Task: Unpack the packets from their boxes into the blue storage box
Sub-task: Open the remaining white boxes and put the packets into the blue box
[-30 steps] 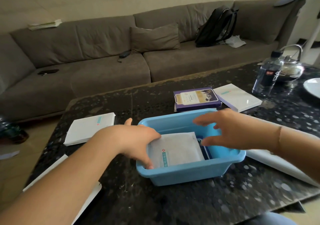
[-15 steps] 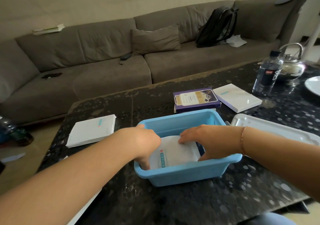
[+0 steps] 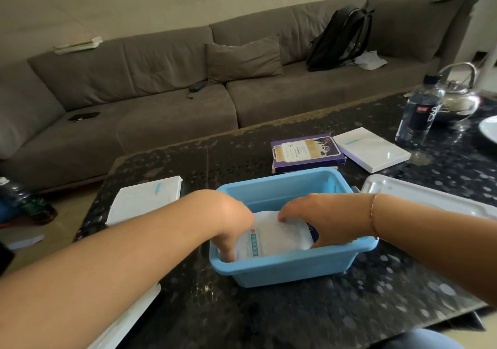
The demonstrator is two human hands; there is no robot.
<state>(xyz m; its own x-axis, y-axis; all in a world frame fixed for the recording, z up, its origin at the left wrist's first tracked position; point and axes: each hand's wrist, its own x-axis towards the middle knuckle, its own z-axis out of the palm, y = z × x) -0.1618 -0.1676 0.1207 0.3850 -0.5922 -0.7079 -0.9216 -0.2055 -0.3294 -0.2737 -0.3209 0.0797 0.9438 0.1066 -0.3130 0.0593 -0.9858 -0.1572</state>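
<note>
The blue storage box (image 3: 285, 270) stands on the black speckled table in front of me. A white packet (image 3: 271, 238) with a teal stripe lies inside it, over a dark blue item (image 3: 313, 234). My left hand (image 3: 228, 219) reaches down into the box's left end, and its fingers curl round the packet's left edge. My right hand (image 3: 322, 219) lies over the packet's right side with its fingertips pressing on top. Behind the box sit a purple box (image 3: 306, 152) and a white box (image 3: 373, 155). Another white box (image 3: 145, 200) lies to the left.
A white lid (image 3: 430, 195) lies right of the blue box. A water bottle (image 3: 419, 114), a metal kettle (image 3: 460, 101) and a plate edge (image 3: 489, 130) stand at the far right. A flat white box (image 3: 126, 319) is under my left forearm. A grey sofa runs behind the table.
My right hand came down from above the box onto the packet. Both hands have pushed the packet lower into the blue box.
</note>
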